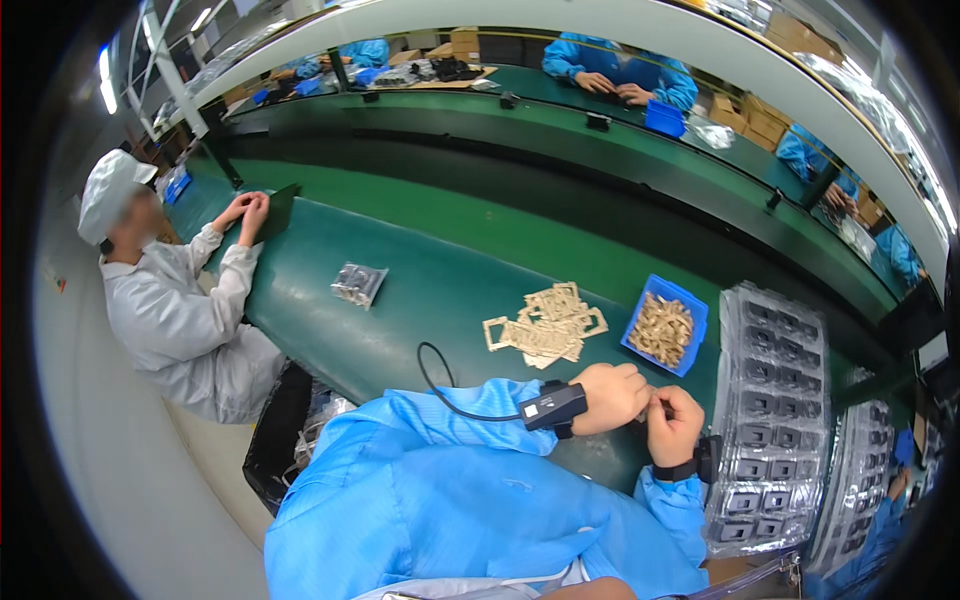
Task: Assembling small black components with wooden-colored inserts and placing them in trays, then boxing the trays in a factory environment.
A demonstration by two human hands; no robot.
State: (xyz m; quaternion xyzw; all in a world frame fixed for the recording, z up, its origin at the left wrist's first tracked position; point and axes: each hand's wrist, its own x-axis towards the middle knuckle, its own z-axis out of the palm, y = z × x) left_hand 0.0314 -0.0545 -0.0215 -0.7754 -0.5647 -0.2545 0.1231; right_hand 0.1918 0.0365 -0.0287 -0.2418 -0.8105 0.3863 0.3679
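My left hand (609, 397) and my right hand (675, 426) meet over the near edge of the green table (420, 280). Fingers of both are curled in a pinch, tip to tip. Whatever lies between them is too small and too covered to name. Just beyond my hands stands a blue bin (644, 352) filled with small tan pieces (661, 328). Left of it lies a loose pile of flat cream-coloured frames (545, 325). Close by my right hand is a clear plastic tray (728, 400) with rows of dark square parts (757, 403).
A clear bag of small parts (358, 284) lies farther left on the table. One co-worker in white (185, 300) sits at the left; others in blue (620, 70) work across the line. A black crate (275, 440) stands by my left side. Another tray (855, 480) is at right.
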